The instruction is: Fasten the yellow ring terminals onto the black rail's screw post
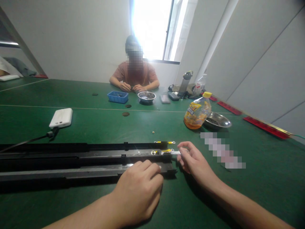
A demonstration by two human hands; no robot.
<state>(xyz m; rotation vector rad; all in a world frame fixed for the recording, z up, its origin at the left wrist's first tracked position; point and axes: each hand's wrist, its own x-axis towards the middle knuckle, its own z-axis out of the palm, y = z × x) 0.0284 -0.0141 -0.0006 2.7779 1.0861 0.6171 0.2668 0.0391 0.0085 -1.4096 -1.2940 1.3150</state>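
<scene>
Several long black rails (100, 170) lie side by side on the table, running in from the left edge. Over the right part of the nearest rail is my left hand (140, 187), its fingers curled down around it and the tips hidden. My right hand (194, 159), closed, pinches a slim silvery wrench (175, 152) just past the rails' right ends. The wrench points left along the middle rail, its far end close to a small bolt or nut (153, 152). Yellow-sleeved ring terminals (170, 142) stick out at the rail ends.
A small brass ring (153, 132) lies beyond the rails. A white box (61, 117) with a black cable is at left. A yellow-capped bottle (196, 113) stands before a metal bowl (220, 121). Opposite sits a person (134, 74) behind a blue basket (118, 98) and another bowl (146, 98).
</scene>
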